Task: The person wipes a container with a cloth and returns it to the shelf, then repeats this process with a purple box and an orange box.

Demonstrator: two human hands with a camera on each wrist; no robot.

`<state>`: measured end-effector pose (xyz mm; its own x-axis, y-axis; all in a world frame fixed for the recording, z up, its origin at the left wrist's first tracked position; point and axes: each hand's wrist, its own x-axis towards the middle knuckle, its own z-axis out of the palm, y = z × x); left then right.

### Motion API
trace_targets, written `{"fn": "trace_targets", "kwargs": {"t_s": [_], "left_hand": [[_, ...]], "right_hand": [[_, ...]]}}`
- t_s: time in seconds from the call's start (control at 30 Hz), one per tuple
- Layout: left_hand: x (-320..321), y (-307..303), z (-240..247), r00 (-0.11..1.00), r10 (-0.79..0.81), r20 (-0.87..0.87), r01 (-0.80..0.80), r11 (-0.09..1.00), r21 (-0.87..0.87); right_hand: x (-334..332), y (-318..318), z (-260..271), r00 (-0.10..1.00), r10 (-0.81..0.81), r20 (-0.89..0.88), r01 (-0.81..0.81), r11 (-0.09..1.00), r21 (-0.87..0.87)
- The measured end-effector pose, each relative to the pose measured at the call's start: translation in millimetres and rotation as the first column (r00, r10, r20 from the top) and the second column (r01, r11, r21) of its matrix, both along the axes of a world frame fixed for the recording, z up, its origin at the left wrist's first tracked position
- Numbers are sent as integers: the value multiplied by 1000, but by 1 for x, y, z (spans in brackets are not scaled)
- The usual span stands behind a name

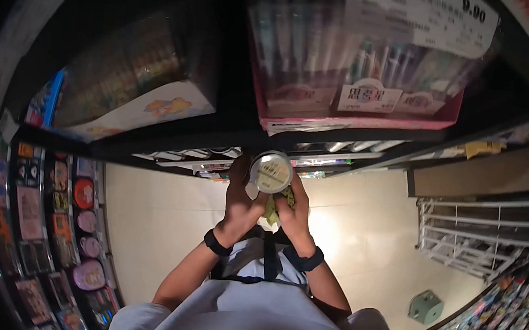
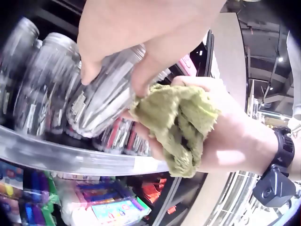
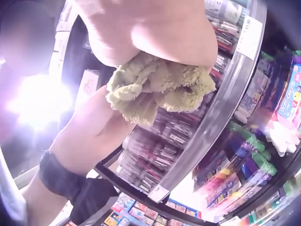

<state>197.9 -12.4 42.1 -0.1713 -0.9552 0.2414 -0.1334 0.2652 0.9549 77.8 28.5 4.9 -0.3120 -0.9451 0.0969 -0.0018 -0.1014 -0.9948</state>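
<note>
Both hands hold a clear cylindrical jar [image 1: 271, 173] [image 2: 108, 94] with a round labelled lid, close to the shelf. My left hand [image 1: 242, 203] [image 2: 146, 26] grips its side, thumb and fingers around it. A crumpled yellow-green cloth [image 1: 276, 207] [image 2: 174, 117] [image 3: 141, 87] is bunched in my right hand [image 1: 296, 213] [image 3: 160, 30], whose fingers curl at the other side of the jar. The cloth hides part of those fingers, and the jar is not visible in the right wrist view.
Similar clear jars [image 2: 47, 80] stand on the shelf behind a clear rail [image 2: 80, 157]. Boxes of packaged goods [image 1: 361, 118] sit above. Hanging goods [image 1: 30, 213] line the left, a white wire rack [image 1: 465, 233] the right, and a green-grey object [image 1: 426, 307] rests on the floor.
</note>
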Motion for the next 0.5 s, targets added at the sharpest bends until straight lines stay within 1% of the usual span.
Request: {"fn": "trace_targets", "kwargs": {"t_s": [0.03,0.07,0.1,0.13,0.17,0.2,0.23,0.27,0.3,0.37,0.4,0.47,0.5], "left_hand": [[4,-4,-7,1000,-25,9,25,999,23],[9,-7,-15,991,-81,103,81,997,11],[8,-10,-19,974,-125,191,130,991,-16],[2,-9,-18,988,-114,108,113,994,10],[-4,-14,-19,988,-105,112,106,994,-1],[-7,-16,-21,991,-87,106,84,996,26],[-7,-14,-22,991,-72,110,65,996,64],[-9,-14,-24,999,-50,16,49,994,100],[-10,-15,-22,997,-59,-39,64,989,130],[-9,-19,-28,999,-38,37,32,990,139],[-8,-22,-33,998,-38,46,32,990,137],[-8,-25,-45,998,58,-23,-49,956,289],[-10,-28,-40,998,57,-19,-50,957,285]], "right_hand": [[0,2,1,998,6,59,-11,997,78],[2,4,0,993,-15,117,-1,992,130],[2,1,5,983,-10,182,-9,995,104],[3,1,0,993,-20,117,8,995,103],[1,-6,-4,998,-26,54,21,996,88],[-1,-10,-6,998,-17,65,12,997,82],[1,-8,-5,999,0,40,-4,996,92],[0,-12,-1,1000,11,8,-11,996,88],[0,-15,3,994,28,102,-34,997,66],[2,-24,-3,997,0,78,-4,999,48],[2,-27,-2,996,-1,86,-3,999,45],[-3,-32,1,985,-6,-170,7,1000,7],[-5,-35,0,986,-7,-166,7,1000,3]]}}
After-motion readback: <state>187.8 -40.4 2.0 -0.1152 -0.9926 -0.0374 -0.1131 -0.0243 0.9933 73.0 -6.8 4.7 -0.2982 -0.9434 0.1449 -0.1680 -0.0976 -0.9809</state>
